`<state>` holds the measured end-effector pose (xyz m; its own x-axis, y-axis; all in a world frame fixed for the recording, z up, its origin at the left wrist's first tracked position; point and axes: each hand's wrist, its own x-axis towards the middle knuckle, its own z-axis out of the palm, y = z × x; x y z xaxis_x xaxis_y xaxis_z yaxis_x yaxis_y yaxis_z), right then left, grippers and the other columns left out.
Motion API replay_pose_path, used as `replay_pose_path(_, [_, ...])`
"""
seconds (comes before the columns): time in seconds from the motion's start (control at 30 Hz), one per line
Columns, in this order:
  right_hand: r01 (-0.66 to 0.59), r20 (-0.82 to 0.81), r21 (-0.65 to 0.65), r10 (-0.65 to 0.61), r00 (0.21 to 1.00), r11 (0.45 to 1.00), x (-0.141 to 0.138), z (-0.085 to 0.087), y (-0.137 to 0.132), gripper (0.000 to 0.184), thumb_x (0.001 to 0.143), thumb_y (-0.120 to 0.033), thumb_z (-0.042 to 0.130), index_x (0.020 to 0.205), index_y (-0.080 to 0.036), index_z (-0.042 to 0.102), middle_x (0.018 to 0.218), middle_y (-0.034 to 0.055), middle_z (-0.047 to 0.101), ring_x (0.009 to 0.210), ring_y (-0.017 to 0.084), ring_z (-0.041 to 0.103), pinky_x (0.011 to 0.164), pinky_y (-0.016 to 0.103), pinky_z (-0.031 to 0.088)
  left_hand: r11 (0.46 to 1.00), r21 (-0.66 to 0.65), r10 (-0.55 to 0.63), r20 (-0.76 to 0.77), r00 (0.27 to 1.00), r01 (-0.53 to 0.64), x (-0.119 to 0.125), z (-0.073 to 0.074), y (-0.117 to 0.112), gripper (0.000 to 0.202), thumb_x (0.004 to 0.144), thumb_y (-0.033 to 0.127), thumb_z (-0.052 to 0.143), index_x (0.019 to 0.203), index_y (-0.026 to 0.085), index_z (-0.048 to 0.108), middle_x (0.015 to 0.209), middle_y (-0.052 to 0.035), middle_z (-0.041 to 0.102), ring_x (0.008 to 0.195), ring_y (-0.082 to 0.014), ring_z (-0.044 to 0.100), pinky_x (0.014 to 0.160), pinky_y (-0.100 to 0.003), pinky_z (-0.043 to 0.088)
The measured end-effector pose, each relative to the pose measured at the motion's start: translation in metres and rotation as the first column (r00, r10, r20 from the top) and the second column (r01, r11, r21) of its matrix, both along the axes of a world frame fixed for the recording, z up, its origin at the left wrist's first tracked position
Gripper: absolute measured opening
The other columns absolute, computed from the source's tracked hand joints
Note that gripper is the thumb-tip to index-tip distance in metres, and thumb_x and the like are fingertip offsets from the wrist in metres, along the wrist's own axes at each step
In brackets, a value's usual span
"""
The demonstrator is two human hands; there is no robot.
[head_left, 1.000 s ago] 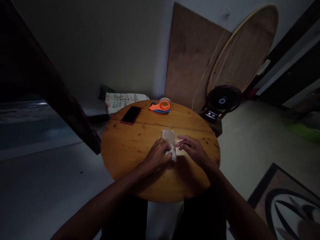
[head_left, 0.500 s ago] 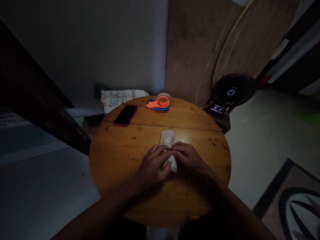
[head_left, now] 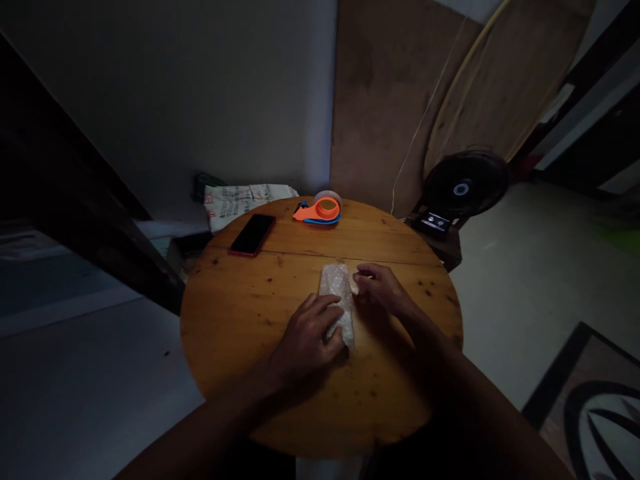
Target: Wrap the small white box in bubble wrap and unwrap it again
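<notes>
A small bundle wrapped in bubble wrap (head_left: 335, 285) lies near the middle of the round wooden table (head_left: 240, 313). My left hand (head_left: 309, 339) presses on the near end of the bundle with its fingers curled over it. My right hand (head_left: 381, 291) sits at the bundle's right edge, fingertips pinched on the wrap's loose flap. An orange and blue tape dispenser (head_left: 318, 209) rests at the table's far edge. A dark phone with a red rim (head_left: 252, 235) lies at the far left.
A black fan (head_left: 463, 188) stands on the floor behind the table to the right. Wooden boards (head_left: 380, 100) lean against the wall. A printed sack (head_left: 240, 199) lies behind the table. A patterned rug (head_left: 595, 407) covers the floor at right.
My right hand has slid away from the left hand, moving up along the bundle's right edge. The left hand stays on the near end. The camera barely shifted.
</notes>
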<state>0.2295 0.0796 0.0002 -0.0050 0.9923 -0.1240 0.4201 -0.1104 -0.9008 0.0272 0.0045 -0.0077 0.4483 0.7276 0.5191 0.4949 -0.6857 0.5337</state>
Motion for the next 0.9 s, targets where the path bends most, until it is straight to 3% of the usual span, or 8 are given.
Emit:
replay_pose_path(0.27, [-0.079,0.006,0.026,0.079,0.997,0.997,-0.018,-0.009,0.03,0.019,0.062,-0.031,0.065,0.069,-0.015,0.058,0.053,-0.0063,0.05,0.044,0.006,0.04,0.04,0.019,0.028,1.0,0.001,-0.013,-0.014,1.0,0.013,0.0,0.001,0.001,0.022,0.078,0.013,0.054,0.097,0.018,0.064,0.123,-0.0085,0.062,0.107,-0.0229,0.057,0.097,-0.043,0.043])
replay_pose_path(0.5, [-0.127,0.041,0.007,0.127,0.991,0.992,-0.016,-0.015,0.037,0.016,0.061,-0.031,0.063,0.064,-0.016,0.059,0.051,-0.0063,0.048,0.047,0.007,0.039,0.044,0.02,0.027,0.999,-0.02,-0.033,-0.009,0.999,0.033,-0.001,0.001,0.002,0.021,0.077,0.011,0.054,0.095,0.018,0.064,0.114,-0.007,0.067,0.097,-0.0223,0.058,0.088,-0.04,0.047])
replay_pose_path(0.7, [-0.103,-0.02,0.181,0.108,0.994,0.978,-0.022,-0.021,0.034,0.015,0.062,-0.03,0.061,0.063,-0.017,0.055,0.057,-0.0059,0.048,0.052,0.008,0.04,0.048,0.02,0.03,1.0,0.019,-0.006,-0.052,0.999,0.007,0.0,0.004,0.001,0.021,0.077,0.014,0.056,0.096,0.018,0.064,0.117,-0.0065,0.065,0.1,-0.025,0.053,0.088,-0.042,0.045])
replay_pose_path(0.9, [-0.029,0.135,0.245,-0.004,0.991,0.969,-0.027,-0.027,0.034,0.011,0.065,-0.029,0.059,0.064,-0.018,0.055,0.059,-0.0047,0.051,0.055,0.009,0.043,0.05,0.02,0.032,0.999,0.032,0.01,-0.115,0.993,-0.007,0.0,0.007,0.0,0.018,0.078,0.014,0.054,0.094,0.017,0.063,0.12,-0.0071,0.063,0.105,-0.0259,0.05,0.089,-0.043,0.042])
